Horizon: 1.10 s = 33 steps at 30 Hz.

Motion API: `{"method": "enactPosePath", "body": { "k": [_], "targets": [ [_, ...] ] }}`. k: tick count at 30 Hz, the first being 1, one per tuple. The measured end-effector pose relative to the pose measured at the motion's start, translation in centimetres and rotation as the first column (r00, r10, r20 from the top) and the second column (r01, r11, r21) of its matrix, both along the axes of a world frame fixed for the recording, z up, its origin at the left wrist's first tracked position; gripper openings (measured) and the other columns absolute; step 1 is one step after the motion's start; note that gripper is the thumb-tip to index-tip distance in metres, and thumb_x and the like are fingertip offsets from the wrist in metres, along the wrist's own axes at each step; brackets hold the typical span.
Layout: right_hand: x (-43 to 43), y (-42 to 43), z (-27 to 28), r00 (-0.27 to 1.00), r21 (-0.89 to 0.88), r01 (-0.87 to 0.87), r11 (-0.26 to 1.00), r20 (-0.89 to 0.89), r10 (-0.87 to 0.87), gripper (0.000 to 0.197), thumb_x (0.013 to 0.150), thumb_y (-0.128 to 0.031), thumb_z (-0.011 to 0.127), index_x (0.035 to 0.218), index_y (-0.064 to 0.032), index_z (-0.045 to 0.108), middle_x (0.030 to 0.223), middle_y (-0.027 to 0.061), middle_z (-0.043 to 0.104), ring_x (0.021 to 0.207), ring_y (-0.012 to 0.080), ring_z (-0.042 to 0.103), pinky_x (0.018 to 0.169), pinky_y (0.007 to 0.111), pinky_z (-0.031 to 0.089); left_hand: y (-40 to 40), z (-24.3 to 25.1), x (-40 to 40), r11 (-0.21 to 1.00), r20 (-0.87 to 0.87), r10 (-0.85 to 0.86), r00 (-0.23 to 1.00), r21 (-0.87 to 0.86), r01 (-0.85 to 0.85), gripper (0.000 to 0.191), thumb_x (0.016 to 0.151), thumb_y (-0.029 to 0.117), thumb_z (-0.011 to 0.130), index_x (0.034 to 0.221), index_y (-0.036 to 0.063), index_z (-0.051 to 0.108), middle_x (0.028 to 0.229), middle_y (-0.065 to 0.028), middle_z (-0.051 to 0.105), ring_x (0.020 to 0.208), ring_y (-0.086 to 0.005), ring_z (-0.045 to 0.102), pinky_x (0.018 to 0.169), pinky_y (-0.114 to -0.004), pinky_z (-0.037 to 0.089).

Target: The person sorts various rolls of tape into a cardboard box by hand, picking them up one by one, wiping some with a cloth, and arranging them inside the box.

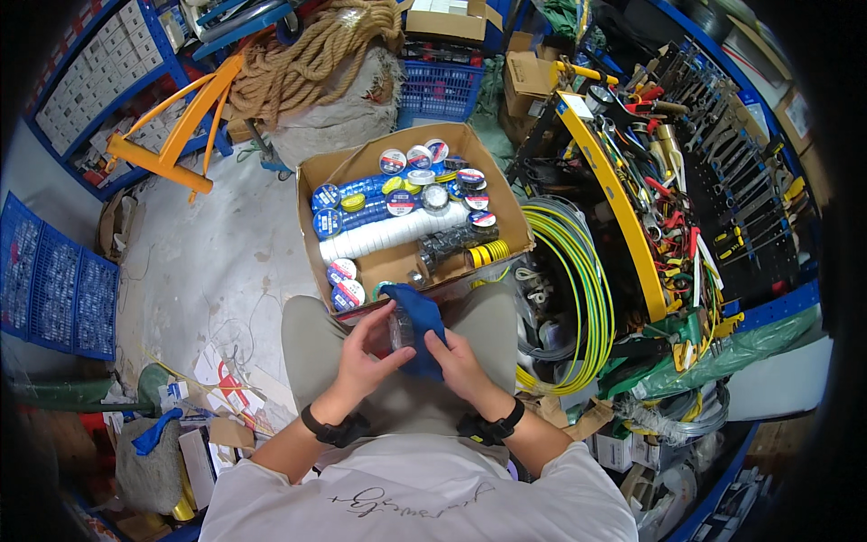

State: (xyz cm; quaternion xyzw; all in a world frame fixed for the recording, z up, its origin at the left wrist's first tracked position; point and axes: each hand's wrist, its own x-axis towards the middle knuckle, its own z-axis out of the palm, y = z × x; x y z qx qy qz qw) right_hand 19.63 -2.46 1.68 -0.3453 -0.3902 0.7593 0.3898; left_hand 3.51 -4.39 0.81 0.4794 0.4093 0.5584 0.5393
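Above my lap, my left hand (369,356) grips a dark roll of tape (401,326) in clear wrapping. A blue cloth (423,322) hangs from my right hand (455,360), pinched under the thumb and lying against the roll's right side. Just beyond both hands sits an open cardboard box (516,227). Inside it are a long row of white tape rolls (393,234), blue rolls (369,203), black rolls (457,244) and yellow-and-black rolls (489,253). Loose rolls with printed labels (349,295) lie in the near left corner.
Coiled yellow-green cable (593,291) lies right of my knee, beside a yellow-edged tool rack (613,203) full of hand tools. An orange metal frame (179,142) and thick rope (318,61) stand beyond the box. Blue crates (57,284) are at left; a grey cloth (149,461) lies lower left.
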Motion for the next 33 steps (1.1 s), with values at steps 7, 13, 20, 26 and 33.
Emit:
{"method": "enactPosePath", "body": {
  "k": [7,13,20,26,33],
  "targets": [
    [0.8,-0.7,-1.2,0.975,0.308,-0.149,0.94,0.202,0.089,0.03,0.095,-0.024,0.042,0.105,0.0002,0.055,0.089,0.0041,0.059,0.081,0.0081,0.053,0.073,0.024,0.044,0.5,-0.9,-0.5,0.994,0.165,0.078,0.983,-0.089,-0.064,0.065,0.074,-0.008,0.063,0.13,0.0002,0.032,0.122,-0.0128,0.046,0.109,-0.0202,0.05,0.088,-0.032,0.045],
    [0.0,0.1,-1.1,1.0,0.039,-0.026,0.999,-0.012,0.026,0.03,0.095,-0.025,0.042,0.104,0.0011,0.055,0.088,0.0027,0.059,0.079,0.0079,0.052,0.073,0.024,0.043,0.0,-1.8,-0.6,0.998,0.13,-0.038,0.991,0.053,0.032,0.065,0.071,-0.008,0.066,0.129,-0.0004,0.037,0.127,-0.0119,0.039,0.116,-0.0203,0.044,0.092,-0.033,0.044],
    [1.1,-0.5,1.0,0.971,0.238,-0.113,0.965,0.232,0.056,0.03,0.095,-0.025,0.042,0.104,0.001,0.055,0.088,0.0009,0.059,0.078,0.008,0.051,0.072,0.023,0.043,0.0,-2.1,-0.7,0.997,0.135,-0.002,0.991,-0.078,0.012,0.063,0.071,-0.007,0.067,0.127,-0.0006,0.039,0.129,-0.012,0.037,0.115,-0.0198,0.044,0.09,-0.033,0.045],
    [1.1,-0.4,-0.9,0.971,0.325,-0.151,0.934,0.224,0.079,0.031,0.095,-0.025,0.041,0.105,0.0011,0.054,0.088,0.001,0.059,0.077,0.0083,0.052,0.07,0.023,0.044,0.4,-1.3,-0.8,0.992,0.255,0.001,0.967,-0.123,0.031,0.062,0.072,-0.006,0.066,0.128,0.0003,0.038,0.131,-0.0112,0.035,0.115,-0.0201,0.043,0.09,-0.033,0.045],
    [0.4,0.1,-0.7,0.999,0.113,-0.007,0.994,0.051,0.001,0.032,0.095,-0.026,0.041,0.107,0.0004,0.054,0.092,0.0023,0.059,0.082,0.0062,0.052,0.073,0.022,0.044,0.0,-1.8,-0.3,0.99,-0.067,-0.059,0.996,0.123,0.067,0.063,0.071,-0.003,0.068,0.127,0.0,0.039,0.13,-0.01,0.034,0.118,-0.0209,0.042,0.096,-0.036,0.041]
  ]
}}
